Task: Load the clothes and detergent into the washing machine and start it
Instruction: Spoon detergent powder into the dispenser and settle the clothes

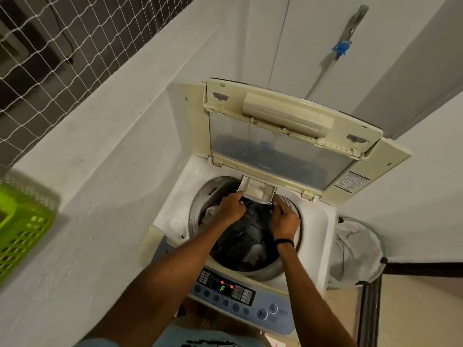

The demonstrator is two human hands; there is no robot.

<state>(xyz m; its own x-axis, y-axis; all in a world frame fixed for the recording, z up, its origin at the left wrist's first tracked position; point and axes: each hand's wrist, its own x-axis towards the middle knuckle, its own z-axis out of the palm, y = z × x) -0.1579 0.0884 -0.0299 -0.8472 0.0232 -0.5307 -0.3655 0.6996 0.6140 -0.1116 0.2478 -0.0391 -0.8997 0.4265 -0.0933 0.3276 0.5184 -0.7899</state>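
A white top-loading washing machine (172, 206) stands below me with its cream lid (288, 136) folded up at the back. Dark and white clothes (245, 234) lie in the drum. A white detergent drawer (256, 190) sticks out over the drum's far rim. My left hand (231, 207) grips the drawer's left front corner. My right hand (284, 220) holds its right front corner; a black band circles that wrist. The blue control panel (233, 291) at the front shows a lit green "F".
A green plastic laundry basket (22, 226) rests on the white ledge at the left. A round bin lined with a white bag (355, 249) stands right of the machine. A tap with a blue fitting (340, 48) is on the wall behind. Netting covers the opening at top left.
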